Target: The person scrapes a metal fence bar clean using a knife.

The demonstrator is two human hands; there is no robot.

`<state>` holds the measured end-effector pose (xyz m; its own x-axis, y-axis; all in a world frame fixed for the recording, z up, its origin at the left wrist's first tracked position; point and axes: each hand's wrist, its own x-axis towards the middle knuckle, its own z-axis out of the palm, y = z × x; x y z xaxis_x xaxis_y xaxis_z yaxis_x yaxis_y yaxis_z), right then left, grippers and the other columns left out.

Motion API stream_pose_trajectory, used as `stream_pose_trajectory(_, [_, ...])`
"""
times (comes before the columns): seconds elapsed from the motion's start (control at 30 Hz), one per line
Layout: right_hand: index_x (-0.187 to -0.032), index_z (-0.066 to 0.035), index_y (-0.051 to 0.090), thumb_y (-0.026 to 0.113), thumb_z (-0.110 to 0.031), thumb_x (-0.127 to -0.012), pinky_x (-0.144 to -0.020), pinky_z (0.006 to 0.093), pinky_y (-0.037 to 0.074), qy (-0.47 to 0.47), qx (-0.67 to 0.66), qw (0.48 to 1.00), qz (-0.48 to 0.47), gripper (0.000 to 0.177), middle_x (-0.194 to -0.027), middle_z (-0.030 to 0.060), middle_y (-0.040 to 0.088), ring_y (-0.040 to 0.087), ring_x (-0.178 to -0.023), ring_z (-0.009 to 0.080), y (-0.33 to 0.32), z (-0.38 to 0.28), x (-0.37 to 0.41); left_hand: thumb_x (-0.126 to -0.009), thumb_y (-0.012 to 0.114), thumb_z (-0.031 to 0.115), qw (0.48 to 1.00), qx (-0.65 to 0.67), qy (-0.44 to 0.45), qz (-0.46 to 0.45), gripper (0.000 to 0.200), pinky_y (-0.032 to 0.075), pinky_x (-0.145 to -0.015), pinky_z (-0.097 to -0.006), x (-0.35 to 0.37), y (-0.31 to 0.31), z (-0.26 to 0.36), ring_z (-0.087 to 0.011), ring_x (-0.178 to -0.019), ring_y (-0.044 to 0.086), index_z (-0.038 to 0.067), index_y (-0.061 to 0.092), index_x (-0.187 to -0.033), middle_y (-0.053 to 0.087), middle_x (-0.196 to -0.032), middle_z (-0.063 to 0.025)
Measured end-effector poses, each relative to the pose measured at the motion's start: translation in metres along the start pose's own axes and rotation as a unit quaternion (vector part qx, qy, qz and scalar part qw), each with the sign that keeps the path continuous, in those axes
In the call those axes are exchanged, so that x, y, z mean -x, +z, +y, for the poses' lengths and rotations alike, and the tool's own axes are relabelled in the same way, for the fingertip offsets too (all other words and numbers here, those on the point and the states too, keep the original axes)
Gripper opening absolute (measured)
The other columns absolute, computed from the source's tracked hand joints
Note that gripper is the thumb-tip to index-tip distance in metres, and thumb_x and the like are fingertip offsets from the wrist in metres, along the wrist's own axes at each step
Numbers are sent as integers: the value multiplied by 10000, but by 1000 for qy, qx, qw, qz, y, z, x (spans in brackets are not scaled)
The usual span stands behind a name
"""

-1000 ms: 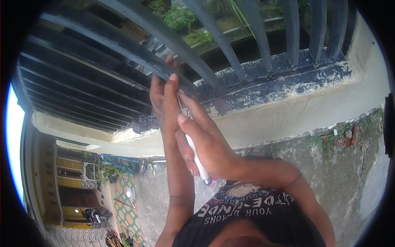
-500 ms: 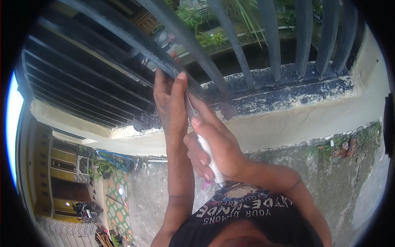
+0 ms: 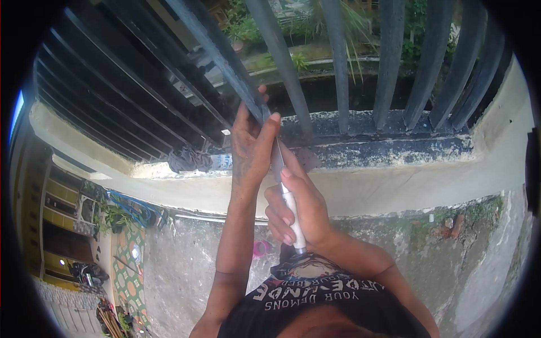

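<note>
My right hand (image 3: pixel 301 205) is closed round the white handle of a knife (image 3: pixel 290 211), whose thin metal blade appears nearly edge-on. The blade points up and away from me to a dark grey fence bar (image 3: pixel 217 50), with its far end by my left thumb. My left hand (image 3: pixel 253 141) is wrapped about the lower part of that bar, its fingers reaching behind and its thumb on the near side against the blade. The exact contact between blade and bar is partly hidden by the thumb.
More upright bars (image 3: pixel 338 67) stand in the low wall (image 3: pixel 366 191), whose dark paint is flaking. A crumpled dark cloth (image 3: pixel 189 160) lies on the ledge at left. Pieces of brick (image 3: pixel 451 226) and a pink ring-shaped object (image 3: pixel 261 248) are on the concrete ground (image 3: pixel 191 270).
The view has shifted, so the bars and wall sit differently in frame. Both hands stay at the same bar with the knife, now nearer its base. The pink object shows more fully.
</note>
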<state>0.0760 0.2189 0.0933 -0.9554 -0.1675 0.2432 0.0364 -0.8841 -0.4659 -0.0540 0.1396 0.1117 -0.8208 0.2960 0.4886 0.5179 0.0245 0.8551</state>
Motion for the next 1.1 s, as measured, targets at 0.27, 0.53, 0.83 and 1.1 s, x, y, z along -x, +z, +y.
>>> stream_pose_trajectory(0.27, [-1647,-141,80,325,-282,-1102,-357,272,401,-10,77,997,25,614,-577,30,401,372,-363,126,-2,8,-3,-951,658,151,1000,-1,6,14,570,479,-1011,-348,2,-2,2,-221,-1230,576,-19,486,-1467,566,-1405,-208])
stream_pose_trajectory(0.53, [-1649,-185,67,338,-312,-1100,-348,263,411,-4,77,997,-9,625,-546,7,383,375,-338,112,11,-5,-4,-943,651,207,1000,10,28,7,596,460,-1046,-367,-7,-4,19,-262,-1301,553,-29,488,-1466,575,-1400,-230])
stream_pose_trajectory(0.83, [-1651,-180,69,339,-312,-1094,-348,264,412,-4,67,998,-17,634,-533,7,382,364,-328,119,15,-11,-2,-945,631,161,999,27,3,21,563,461,-1015,-336,-5,-2,26,-211,-1235,571,-26,501,-1460,588,-1376,-203])
stream_pose_trajectory(1.1, [-1652,-181,54,338,-316,-1093,-355,270,429,0,50,999,-17,641,-542,8,393,387,-344,114,9,-7,0,-947,629,154,999,19,19,34,572,471,-967,-318,-3,1,25,-177,-1109,593,-32,493,-1470,636,-1259,-147])
